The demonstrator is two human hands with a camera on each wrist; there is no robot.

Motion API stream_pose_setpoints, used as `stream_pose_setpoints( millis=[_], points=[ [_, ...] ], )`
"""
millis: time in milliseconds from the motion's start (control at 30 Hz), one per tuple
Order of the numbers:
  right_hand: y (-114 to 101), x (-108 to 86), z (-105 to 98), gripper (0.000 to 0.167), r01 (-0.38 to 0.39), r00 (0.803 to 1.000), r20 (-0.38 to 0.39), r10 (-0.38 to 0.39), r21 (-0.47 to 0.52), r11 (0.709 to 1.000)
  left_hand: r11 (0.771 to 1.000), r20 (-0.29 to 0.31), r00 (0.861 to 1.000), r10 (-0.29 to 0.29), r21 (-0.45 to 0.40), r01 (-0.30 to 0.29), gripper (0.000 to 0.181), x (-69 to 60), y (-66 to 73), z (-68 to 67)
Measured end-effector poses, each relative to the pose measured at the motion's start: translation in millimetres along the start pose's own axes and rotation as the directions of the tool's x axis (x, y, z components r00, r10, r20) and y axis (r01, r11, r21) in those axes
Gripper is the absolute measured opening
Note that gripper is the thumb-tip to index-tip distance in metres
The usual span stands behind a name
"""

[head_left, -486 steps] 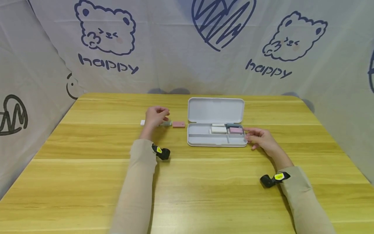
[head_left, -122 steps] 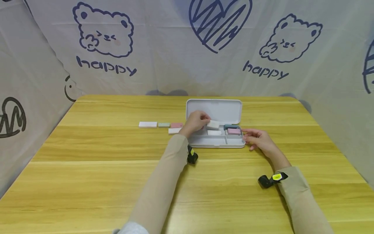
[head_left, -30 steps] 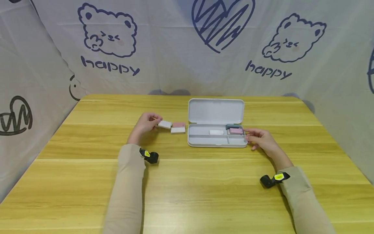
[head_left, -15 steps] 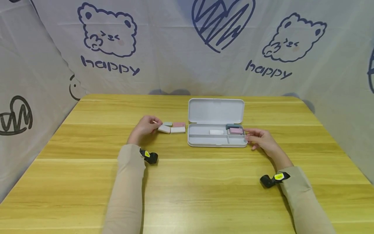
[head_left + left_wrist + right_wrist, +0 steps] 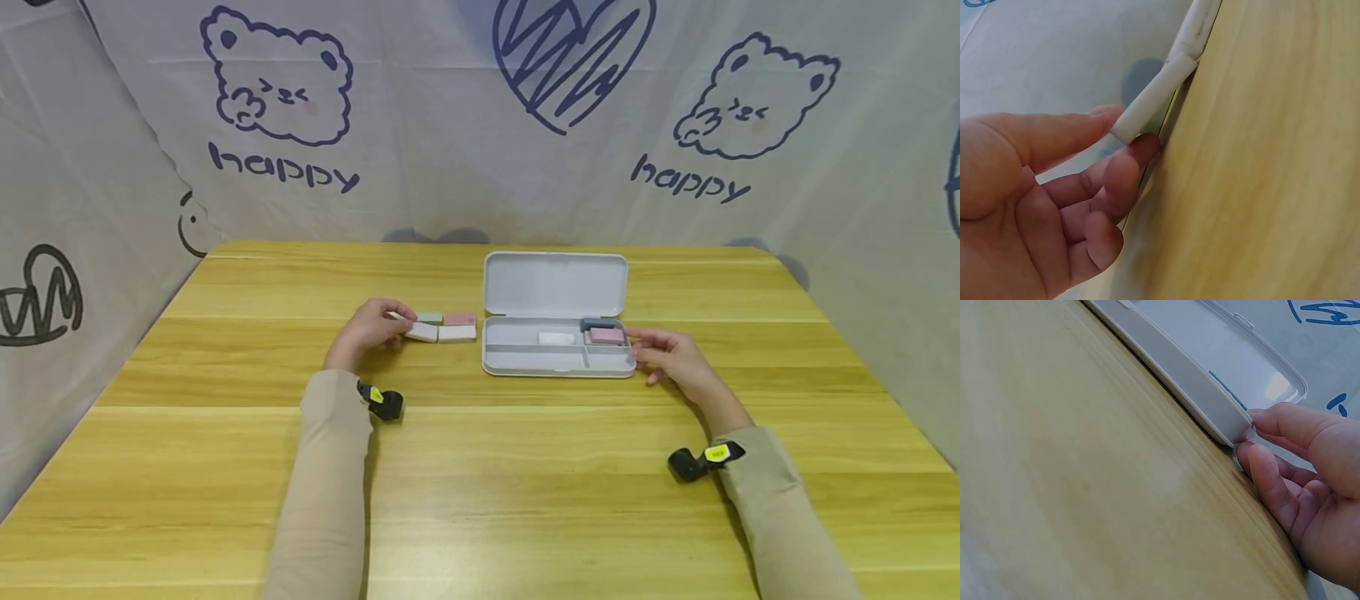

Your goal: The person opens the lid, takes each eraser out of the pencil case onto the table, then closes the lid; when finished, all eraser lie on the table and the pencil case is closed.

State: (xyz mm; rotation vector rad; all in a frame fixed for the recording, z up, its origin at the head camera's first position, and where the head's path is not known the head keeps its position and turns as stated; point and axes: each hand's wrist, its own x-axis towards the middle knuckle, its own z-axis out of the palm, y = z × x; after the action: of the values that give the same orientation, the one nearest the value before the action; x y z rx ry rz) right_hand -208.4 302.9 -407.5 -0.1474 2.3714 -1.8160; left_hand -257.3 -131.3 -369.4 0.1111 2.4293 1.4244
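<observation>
My left hand (image 5: 370, 327) pinches one end of a white eraser (image 5: 1155, 97) between thumb and fingers. That eraser slants, its near end lifted slightly and its far end meeting a second white eraser (image 5: 457, 334). Behind them lie a green eraser (image 5: 430, 318) and a pink eraser (image 5: 460, 319). With thumb and fingers my right hand (image 5: 677, 362) grips the right end of an opened pale pencil case (image 5: 525, 363). Inside its back compartment sit a white eraser (image 5: 556, 339), a lilac-pink eraser (image 5: 606, 336) and a dark teal piece (image 5: 597, 323).
The wooden table (image 5: 510, 483) spreads out in front of both hands. The case's lid (image 5: 555, 284) stands raised at the back. A white cloth (image 5: 435, 150) with drawn bears hangs beyond the table's far edge.
Earlier, my left hand lifted a white eraser from the case and carried it left. Over the last second it lowered that eraser, uncovering the green one. My right hand stays at the case.
</observation>
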Motion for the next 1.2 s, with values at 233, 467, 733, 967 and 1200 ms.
stream_pose_setpoints(
  millis=[233,467,733,967,1200],
  points=[
    [0,-0.9,0,0.048,-0.008,1.0,-0.002,0.008,-0.003,1.0,0.999,0.008,1.0,0.002,0.054,-0.003,0.025,-4.2,2.4,-5.2],
    [0,0.0,-1,0.05,-0.016,1.0,-0.001,0.016,-0.019,1.0,0.996,0.007,1.0,-0.012,0.084,0.011,0.03,-6.7,2.8,-8.9],
    [0,0.0,-1,0.049,-0.013,1.0,0.0,0.013,-0.004,1.0,0.996,-0.007,1.0,-0.005,0.093,0.006,0.032,-8.2,3.1,-10.9],
    [0,-0.3,-1,0.047,-0.016,1.0,0.0,0.016,0.005,1.0,0.995,-0.043,0.999,-0.007,0.097,0.011,0.03,-9.3,2.3,-12.3],
    [-1,-0.6,0,0.048,-0.016,1.0,-0.002,0.016,0.003,1.0,0.998,-0.114,0.993,0.018,0.069,-0.01,0.029,-11.0,8.7,-10.6]
  ],
)
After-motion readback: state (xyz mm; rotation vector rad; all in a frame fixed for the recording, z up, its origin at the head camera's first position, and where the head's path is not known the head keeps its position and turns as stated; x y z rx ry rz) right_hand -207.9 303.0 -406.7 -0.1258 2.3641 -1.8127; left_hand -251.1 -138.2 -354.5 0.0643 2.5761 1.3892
